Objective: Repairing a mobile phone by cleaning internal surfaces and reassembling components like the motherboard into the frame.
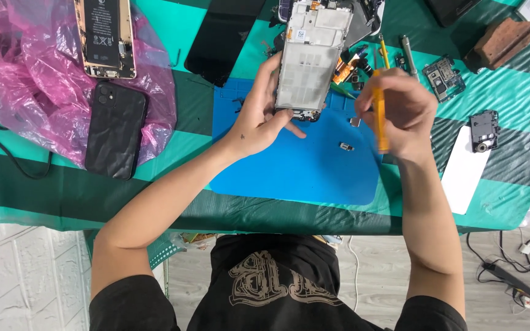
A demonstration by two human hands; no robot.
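Note:
My left hand [259, 119] grips the lower left edge of an opened phone frame [311, 52], white and silver inside, standing tilted above a blue work mat [289, 165]. My right hand [400, 113] is closed around a yellow-handled tool [380, 119], held upright to the right of the frame and apart from it. Two small metal parts [346, 146] lie on the mat between my hands.
A pink plastic bag [26, 73] at left carries an open phone with its battery showing [104, 37] and a black phone [116, 130]. A black screen panel [222, 37], a circuit board [443, 78], a camera module [483, 130], a white panel [464, 171] and a brown block [503, 40] lie around.

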